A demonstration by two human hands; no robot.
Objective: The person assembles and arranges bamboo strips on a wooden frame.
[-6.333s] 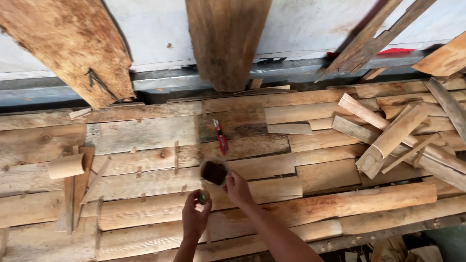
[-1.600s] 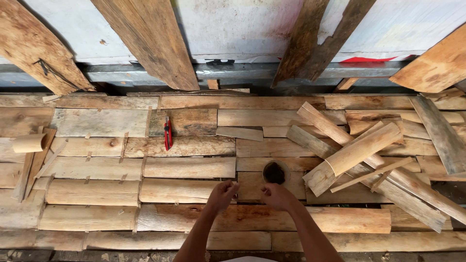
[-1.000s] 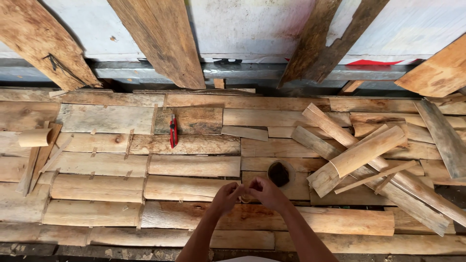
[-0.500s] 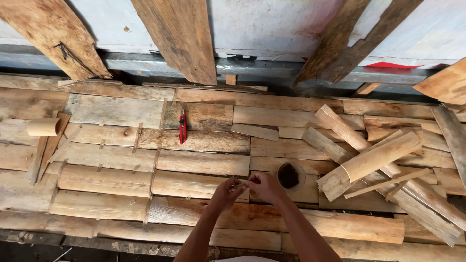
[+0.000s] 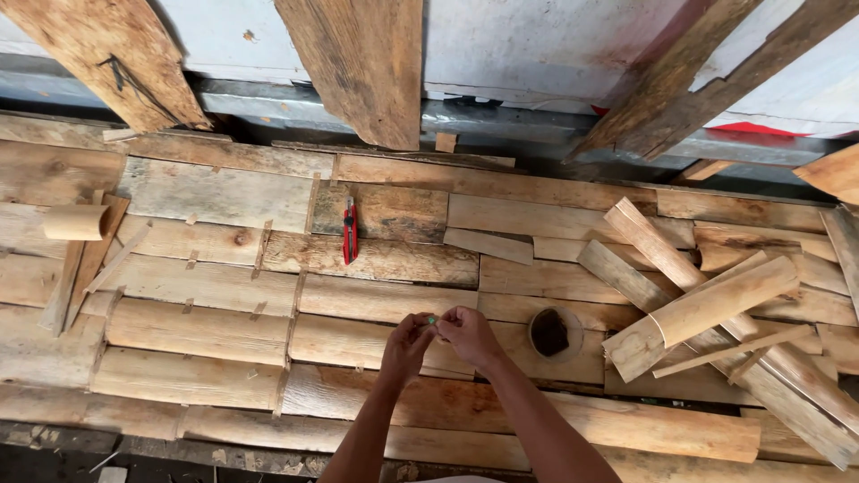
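Hands meet over plank bench (image 5: 206, 331): left hand (image 5: 407, 347) and right hand (image 5: 467, 335) both pinch 1 small green object (image 5: 431, 319), round container (image 5: 553, 333) just beside.

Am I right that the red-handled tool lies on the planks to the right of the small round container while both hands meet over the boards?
Not quite: in the head view the red-handled tool lies to the left of the small round container. The left hand and right hand do meet.
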